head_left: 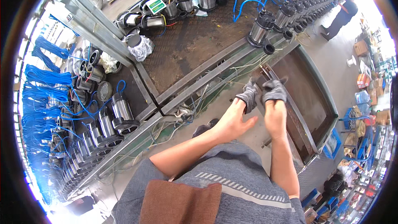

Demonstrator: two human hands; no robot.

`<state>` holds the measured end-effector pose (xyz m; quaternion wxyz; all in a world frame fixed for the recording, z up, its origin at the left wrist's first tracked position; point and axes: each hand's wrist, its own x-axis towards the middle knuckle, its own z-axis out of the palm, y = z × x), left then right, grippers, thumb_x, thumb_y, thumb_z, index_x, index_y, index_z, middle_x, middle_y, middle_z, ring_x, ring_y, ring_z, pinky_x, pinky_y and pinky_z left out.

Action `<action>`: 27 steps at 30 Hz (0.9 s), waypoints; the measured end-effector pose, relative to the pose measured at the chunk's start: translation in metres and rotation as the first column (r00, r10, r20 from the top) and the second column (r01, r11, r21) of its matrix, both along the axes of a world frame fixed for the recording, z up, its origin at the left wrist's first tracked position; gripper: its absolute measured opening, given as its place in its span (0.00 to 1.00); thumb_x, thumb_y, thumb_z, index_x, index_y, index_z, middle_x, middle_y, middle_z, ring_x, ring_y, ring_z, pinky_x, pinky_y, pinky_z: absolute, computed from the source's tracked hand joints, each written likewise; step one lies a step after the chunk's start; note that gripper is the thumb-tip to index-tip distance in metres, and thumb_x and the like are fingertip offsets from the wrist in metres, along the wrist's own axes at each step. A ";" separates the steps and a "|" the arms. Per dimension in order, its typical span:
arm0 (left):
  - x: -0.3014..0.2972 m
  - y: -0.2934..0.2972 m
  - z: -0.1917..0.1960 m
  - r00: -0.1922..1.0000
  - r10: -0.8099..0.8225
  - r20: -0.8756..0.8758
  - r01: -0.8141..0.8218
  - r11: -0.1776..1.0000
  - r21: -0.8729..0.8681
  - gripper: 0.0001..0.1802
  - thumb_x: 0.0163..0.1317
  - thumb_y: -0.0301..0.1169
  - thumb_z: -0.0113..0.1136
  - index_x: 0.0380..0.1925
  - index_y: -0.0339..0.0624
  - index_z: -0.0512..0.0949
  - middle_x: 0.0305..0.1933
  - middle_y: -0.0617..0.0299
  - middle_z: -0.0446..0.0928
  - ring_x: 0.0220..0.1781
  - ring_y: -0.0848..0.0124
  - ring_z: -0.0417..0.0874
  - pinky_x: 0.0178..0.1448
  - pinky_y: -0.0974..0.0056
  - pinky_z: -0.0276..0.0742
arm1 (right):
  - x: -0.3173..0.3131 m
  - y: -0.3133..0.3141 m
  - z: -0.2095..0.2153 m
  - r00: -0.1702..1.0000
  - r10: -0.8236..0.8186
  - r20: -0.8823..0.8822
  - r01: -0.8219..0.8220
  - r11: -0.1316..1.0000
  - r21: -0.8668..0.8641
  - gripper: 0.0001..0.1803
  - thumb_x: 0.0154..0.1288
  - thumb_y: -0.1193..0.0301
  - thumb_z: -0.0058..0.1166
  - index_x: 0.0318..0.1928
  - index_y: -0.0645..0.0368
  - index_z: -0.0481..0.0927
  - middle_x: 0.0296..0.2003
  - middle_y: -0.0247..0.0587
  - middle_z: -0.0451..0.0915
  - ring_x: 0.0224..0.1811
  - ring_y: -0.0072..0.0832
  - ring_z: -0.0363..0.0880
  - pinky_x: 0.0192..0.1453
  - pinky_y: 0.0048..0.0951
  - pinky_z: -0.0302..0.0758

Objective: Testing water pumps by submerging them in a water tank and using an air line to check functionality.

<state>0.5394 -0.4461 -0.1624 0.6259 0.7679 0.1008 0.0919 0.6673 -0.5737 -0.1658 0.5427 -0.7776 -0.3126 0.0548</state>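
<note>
My left hand (237, 117) is in front of me, its back and thumb bare. A grey knit glove (249, 96) covers its fingers, and the thumb stands apart. Just to its right is my right hand (275, 93), also with grey knit glove fabric over the fingers. Those fingers are curled and slightly smeared by motion, so anything between them is hidden. Both hands are above the floor, beside the long rusty metal bars (290, 108) of a tank's edge. No other object shows plainly in either hand.
A dark workbench (186, 54) ahead carries steel motor housings (259, 29) with blue cables. More housings (121, 108) and hanging blue cable coils (45, 95) are at left. A green-rimmed water tank (309, 87) stands at right. Another person (343, 14) is far right.
</note>
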 end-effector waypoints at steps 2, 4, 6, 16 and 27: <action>0.008 -0.001 -0.021 0.975 0.164 0.153 -0.183 0.975 0.123 0.36 0.59 0.27 0.67 0.68 0.35 0.67 0.57 0.44 0.76 0.65 0.46 0.76 0.67 0.50 0.72 | -0.029 0.019 -0.003 0.998 0.016 0.065 -0.010 0.996 -0.094 0.16 0.76 0.75 0.49 0.60 0.68 0.75 0.58 0.54 0.77 0.61 0.44 0.75 0.67 0.39 0.69; 0.008 0.010 -0.038 0.965 0.207 0.159 -0.232 0.959 0.162 0.34 0.58 0.25 0.65 0.66 0.35 0.69 0.58 0.43 0.75 0.65 0.44 0.75 0.68 0.50 0.71 | -0.042 0.030 -0.006 0.998 0.038 0.049 -0.032 0.992 -0.124 0.17 0.75 0.74 0.49 0.59 0.68 0.75 0.57 0.57 0.78 0.59 0.45 0.77 0.66 0.40 0.70; 0.008 0.021 -0.050 0.935 0.305 0.180 -0.340 0.917 0.208 0.26 0.56 0.21 0.61 0.58 0.34 0.74 0.56 0.39 0.78 0.61 0.42 0.78 0.65 0.50 0.74 | -0.045 0.038 -0.004 0.934 0.128 -0.333 -0.231 0.929 -0.290 0.18 0.75 0.75 0.50 0.60 0.70 0.75 0.54 0.53 0.80 0.57 0.38 0.79 0.65 0.34 0.71; -0.056 0.123 -0.062 0.981 0.195 0.001 -0.150 0.750 0.645 0.09 0.55 0.26 0.63 0.36 0.36 0.80 0.36 0.50 0.82 0.48 0.50 0.79 0.55 0.47 0.71 | -0.056 0.056 -0.035 0.604 0.299 -0.739 -0.407 0.913 0.036 0.29 0.70 0.73 0.61 0.70 0.62 0.71 0.56 0.39 0.80 0.57 0.26 0.79 0.61 0.29 0.77; -0.068 0.170 -0.013 0.977 0.133 0.168 -0.212 0.734 0.645 0.12 0.47 0.28 0.69 0.34 0.43 0.81 0.37 0.60 0.81 0.47 0.60 0.80 0.56 0.56 0.70 | -0.063 0.140 -0.022 0.892 0.422 -0.160 -0.449 0.864 -0.228 0.16 0.52 0.80 0.64 0.43 0.63 0.78 0.37 0.48 0.77 0.39 0.50 0.80 0.45 0.43 0.76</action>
